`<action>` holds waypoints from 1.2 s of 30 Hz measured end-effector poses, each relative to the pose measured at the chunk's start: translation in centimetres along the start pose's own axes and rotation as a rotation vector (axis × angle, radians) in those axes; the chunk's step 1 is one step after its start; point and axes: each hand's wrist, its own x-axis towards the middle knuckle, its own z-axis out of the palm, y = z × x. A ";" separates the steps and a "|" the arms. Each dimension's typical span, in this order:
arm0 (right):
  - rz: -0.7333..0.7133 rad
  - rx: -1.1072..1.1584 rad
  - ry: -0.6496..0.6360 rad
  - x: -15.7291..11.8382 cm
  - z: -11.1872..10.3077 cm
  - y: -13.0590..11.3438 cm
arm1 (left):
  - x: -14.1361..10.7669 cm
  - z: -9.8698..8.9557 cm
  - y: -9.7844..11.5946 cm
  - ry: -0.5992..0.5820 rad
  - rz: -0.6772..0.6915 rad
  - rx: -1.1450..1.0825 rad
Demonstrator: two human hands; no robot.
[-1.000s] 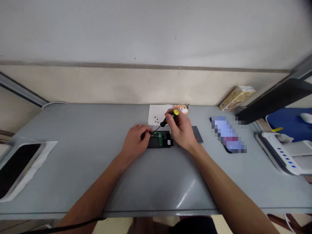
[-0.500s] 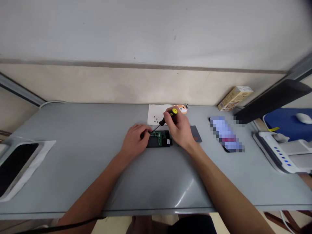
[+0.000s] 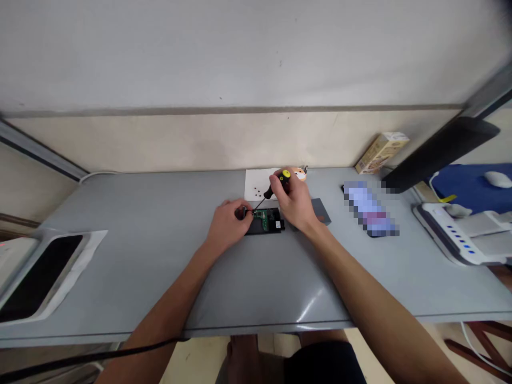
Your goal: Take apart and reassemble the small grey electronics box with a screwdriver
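A small black device with a green circuit board (image 3: pixel 264 220) lies on the grey table. My right hand (image 3: pixel 294 200) is closed around a black and yellow screwdriver (image 3: pixel 275 185), whose thin shaft slants down to the board's upper left part. At the device's left end, my left hand (image 3: pixel 232 221) has its fingers closed around a small dark piece with a bit of red, too small to make out. Several tiny dark screws (image 3: pixel 258 192) rest on a white sheet (image 3: pixel 251 178) behind the device. Beside my right hand lies a dark grey flat card (image 3: pixel 321 209).
A phone (image 3: pixel 370 209) lies to the right, with a small carton (image 3: pixel 382 153) behind it. A white power strip (image 3: pixel 452 234) and a black stand (image 3: pixel 440 154) are at the far right. A dark-screened tablet (image 3: pixel 42 277) sits at the left edge.
The camera view has shifted slightly. The screwdriver tip is still at the board's upper left, and both hands keep their holds.
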 end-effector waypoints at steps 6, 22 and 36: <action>-0.038 0.008 -0.120 0.0 0.0 -0.6 | 0.2 0.2 1.0 -0.001 -0.045 0.068; -0.092 -0.076 -0.225 2.1 1.1 -1.9 | -0.6 -0.6 -0.5 -0.100 0.067 -0.044; -0.113 -0.018 -0.161 1.4 0.8 -1.0 | -0.7 -0.4 -0.9 -0.083 0.137 -0.030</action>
